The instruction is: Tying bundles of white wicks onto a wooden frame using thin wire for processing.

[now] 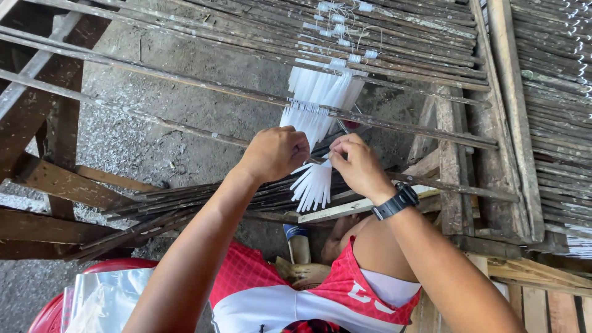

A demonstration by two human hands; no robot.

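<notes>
Hands (317,161) – candles (313,184) (rods (185,206) beneath)

A rack of thin, weathered wooden slats (394,126) on a rough timber frame (453,160) carries the things. Bunches of white tapered candles (320,98) hang from the slats by their wicks, one small bunch (313,185) on the nearest slat. A bundle of loose slats (179,206) rests on lower beams above the grey concrete floor (185,105).
</notes>
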